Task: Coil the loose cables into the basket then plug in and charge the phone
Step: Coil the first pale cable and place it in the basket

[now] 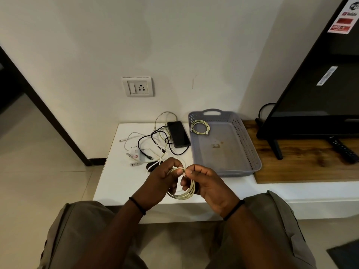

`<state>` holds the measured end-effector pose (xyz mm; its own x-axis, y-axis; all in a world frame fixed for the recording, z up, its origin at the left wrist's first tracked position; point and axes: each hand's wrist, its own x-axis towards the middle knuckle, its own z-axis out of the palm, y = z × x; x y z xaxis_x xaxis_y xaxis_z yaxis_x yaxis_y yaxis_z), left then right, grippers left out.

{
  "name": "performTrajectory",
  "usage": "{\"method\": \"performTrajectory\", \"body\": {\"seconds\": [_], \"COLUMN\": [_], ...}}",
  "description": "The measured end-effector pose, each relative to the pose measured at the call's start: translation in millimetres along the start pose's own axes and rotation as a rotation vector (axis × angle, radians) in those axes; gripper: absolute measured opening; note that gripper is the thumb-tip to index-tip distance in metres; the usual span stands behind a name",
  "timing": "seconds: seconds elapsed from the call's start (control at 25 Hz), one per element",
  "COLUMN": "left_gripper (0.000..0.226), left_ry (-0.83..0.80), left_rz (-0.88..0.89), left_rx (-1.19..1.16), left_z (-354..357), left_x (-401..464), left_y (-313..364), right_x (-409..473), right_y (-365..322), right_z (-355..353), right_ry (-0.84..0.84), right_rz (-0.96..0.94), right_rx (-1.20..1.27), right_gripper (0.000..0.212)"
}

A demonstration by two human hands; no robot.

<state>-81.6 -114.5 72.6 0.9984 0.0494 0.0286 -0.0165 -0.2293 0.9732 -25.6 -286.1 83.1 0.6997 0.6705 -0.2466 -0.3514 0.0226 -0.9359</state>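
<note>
Head cam: my left hand (pixel 161 177) & right hand (pixel 206 179) both pinch a coiled cream cable (pixel 184 194), fingers curled round it. One coil (pixel 200 127) lies in grey basket (pixel 250 152); phone (pixel 178 133) sits beside it.

Phone (pixel 178 133) left of basket (pixel 250 144)

A white sticker (pixel 343 15) sits on the top corner of the black television (pixel 314 90) at the upper right. It carries small logos; one red-and-black mark appears to read "YouTube", while the red panels below it are too blurred to read. A narrow white barcode label (pixel 327 75) lies lower on the television's screen, its print too small to make out. A white charger plug (pixel 136 152) on the bench (pixel 120 177) bears a small red-printed label, also illegible.
</note>
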Motion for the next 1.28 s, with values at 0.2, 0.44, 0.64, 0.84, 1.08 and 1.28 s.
{"method": "performTrajectory", "body": {"seconds": [0.2, 0.44, 0.64, 0.84, 1.08, 1.28], "left_gripper": [0.025, 0.031, 0.027, 0.011, 0.011, 0.015], "left_ry": [0.094, 0.16, 0.142, 0.213, 0.164, 0.231], "left_rz": [-0.093, 0.125, 0.091, -0.145, -0.154, -0.106], "left_rx": [-0.013, 0.448, 0.46, 0.198, 0.091, 0.349], "left_z": [7, 11, 17, 4, -7, -4], "left_x": [0, 3, 4, 6, 6, 6], "left_y": [-16, -37, -41, -35, -33, -37], "right_x": [3, 7, 10, 14, 15, 16], "right_y": [3, 10, 19, 19, 20, 22], "right_z": [6, 2, -4, -10, -15, -17], "right_ry": [0.172, 0.29, 0.341, 0.406, 0.394, 0.4], "right_rz": [0.021, -0.009, -0.058, -0.138, -0.101, -0.083], "right_rx": [-0.062, -0.246, -0.417, -0.436, -0.378, -0.397], "right_gripper": [0.025, 0.019, 0.006, 0.004, 0.005, 0.006]}}
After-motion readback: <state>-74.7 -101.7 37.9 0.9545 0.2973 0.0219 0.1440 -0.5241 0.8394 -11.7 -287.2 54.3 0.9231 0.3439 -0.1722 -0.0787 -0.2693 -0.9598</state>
